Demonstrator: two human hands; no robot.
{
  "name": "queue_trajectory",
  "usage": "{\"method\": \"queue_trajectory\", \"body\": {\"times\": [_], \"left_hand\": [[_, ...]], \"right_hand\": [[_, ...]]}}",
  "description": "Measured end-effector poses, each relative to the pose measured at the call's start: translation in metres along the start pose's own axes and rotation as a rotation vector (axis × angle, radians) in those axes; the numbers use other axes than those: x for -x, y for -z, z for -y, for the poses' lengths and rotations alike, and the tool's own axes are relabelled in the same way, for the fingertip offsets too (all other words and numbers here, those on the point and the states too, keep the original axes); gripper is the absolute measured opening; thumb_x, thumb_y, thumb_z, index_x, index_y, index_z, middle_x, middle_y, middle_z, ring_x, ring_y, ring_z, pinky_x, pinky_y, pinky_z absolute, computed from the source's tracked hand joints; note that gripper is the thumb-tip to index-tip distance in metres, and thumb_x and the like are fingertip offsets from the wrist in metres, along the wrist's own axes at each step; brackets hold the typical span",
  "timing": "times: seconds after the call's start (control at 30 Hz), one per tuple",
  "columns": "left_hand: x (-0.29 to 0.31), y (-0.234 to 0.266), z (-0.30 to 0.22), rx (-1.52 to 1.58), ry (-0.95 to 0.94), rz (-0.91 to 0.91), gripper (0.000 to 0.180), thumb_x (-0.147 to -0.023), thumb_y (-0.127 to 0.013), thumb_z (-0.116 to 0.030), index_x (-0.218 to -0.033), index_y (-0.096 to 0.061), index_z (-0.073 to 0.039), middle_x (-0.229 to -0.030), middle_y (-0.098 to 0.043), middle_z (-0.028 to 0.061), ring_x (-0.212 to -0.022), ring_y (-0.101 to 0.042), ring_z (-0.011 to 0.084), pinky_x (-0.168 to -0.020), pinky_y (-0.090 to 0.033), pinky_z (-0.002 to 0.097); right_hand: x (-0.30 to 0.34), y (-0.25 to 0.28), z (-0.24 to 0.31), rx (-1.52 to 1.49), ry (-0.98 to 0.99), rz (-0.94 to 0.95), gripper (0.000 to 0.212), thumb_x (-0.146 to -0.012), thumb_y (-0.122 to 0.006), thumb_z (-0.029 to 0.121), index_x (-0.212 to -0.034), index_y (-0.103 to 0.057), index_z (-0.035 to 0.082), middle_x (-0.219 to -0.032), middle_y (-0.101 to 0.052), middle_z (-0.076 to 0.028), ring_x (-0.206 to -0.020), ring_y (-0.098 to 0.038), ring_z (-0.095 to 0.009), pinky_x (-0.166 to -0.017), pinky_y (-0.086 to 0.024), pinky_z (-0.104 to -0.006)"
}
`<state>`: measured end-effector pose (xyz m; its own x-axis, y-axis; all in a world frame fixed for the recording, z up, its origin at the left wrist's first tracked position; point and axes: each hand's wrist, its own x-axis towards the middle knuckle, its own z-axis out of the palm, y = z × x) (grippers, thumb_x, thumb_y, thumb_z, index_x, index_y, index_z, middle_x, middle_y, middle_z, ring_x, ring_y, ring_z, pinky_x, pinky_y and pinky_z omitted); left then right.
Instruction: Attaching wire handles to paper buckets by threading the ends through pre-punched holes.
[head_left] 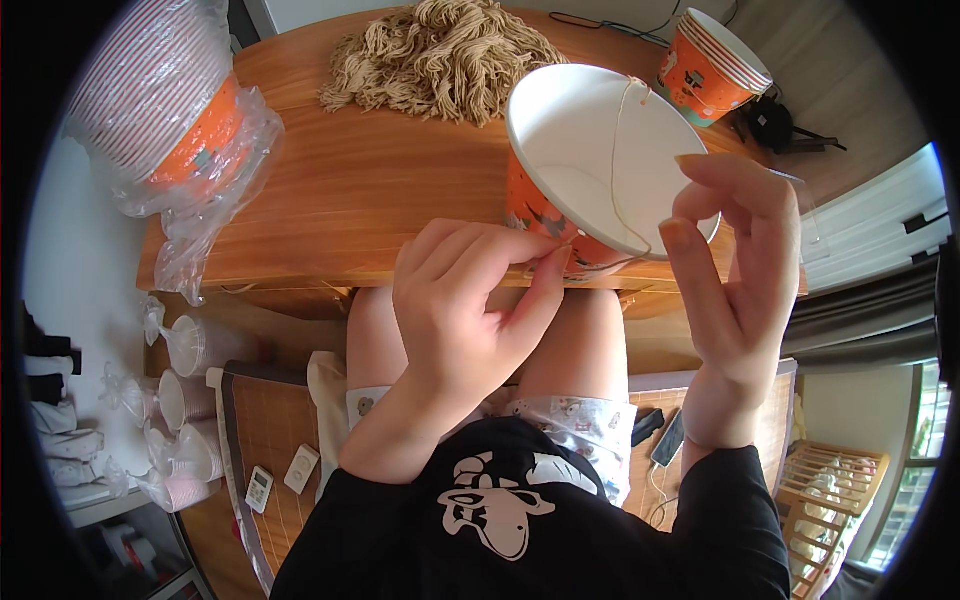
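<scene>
A large orange paper bucket point(548, 200) with a white inside stands tilted at the table's front edge, its mouth turned up toward me. A thin tan cord point(617, 190) is fixed at the far rim, hangs across the opening and loops over the near rim. My left hand point(450, 290) pinches the cord's end between thumb and forefinger, against the bucket's near outer side just under the rim. To the right of the bucket, my right hand point(740, 250) is raised with thumb and curled forefinger apart and nothing visible between them.
Behind the bucket, a heap of tan cords point(440, 60) lies on the wooden table point(380, 180). A plastic-wrapped bucket stack point(150, 90) stands far left, a smaller bucket stack point(710, 70) back right, beside a black object point(770, 122). Wrapped cups point(185, 400) are low on the left.
</scene>
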<state>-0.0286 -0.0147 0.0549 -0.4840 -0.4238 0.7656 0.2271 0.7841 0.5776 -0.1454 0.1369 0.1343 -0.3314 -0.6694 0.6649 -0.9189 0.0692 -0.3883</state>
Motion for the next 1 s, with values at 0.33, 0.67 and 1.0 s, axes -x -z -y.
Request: {"method": "queue_trajectory", "body": {"times": [0.33,0.67,1.0], "left_hand": [[-0.002,-0.010,0.005,-0.044,-0.037,-0.036,0.014,-0.073,-0.080,-0.006,-0.079,-0.068,-0.010,-0.073,-0.067,0.0007,-0.068,-0.061,0.0234,-0.061,-0.046,0.0350],[-0.004,-0.011,0.001,-0.035,-0.014,-0.037,0.013,-0.076,-0.080,-0.007,-0.081,-0.068,-0.009,-0.073,-0.067,0.0010,-0.067,-0.060,0.0236,-0.060,-0.046,0.0342],[0.004,-0.006,0.001,0.416,0.243,0.163,0.022,-0.093,-0.073,-0.010,-0.105,-0.055,-0.005,-0.092,-0.067,0.0014,-0.081,-0.062,0.0064,-0.067,-0.043,0.0226]], "right_hand": [[-0.039,0.012,-0.003,0.176,0.128,0.256,0.044,-0.078,-0.070,-0.007,-0.119,-0.066,0.005,-0.093,-0.071,-0.004,-0.099,-0.063,-0.020,-0.094,-0.046,-0.0331],[-0.064,0.003,-0.018,-0.172,-0.034,0.643,0.054,-0.075,-0.068,-0.009,-0.127,-0.062,0.005,-0.092,-0.072,-0.007,-0.094,-0.067,-0.019,-0.094,-0.048,-0.0339],[-0.041,0.001,-0.004,-0.143,0.090,0.287,0.056,-0.079,-0.065,-0.013,-0.131,-0.054,0.001,-0.092,-0.064,-0.004,-0.090,-0.066,-0.015,-0.088,-0.049,-0.0302]]}}
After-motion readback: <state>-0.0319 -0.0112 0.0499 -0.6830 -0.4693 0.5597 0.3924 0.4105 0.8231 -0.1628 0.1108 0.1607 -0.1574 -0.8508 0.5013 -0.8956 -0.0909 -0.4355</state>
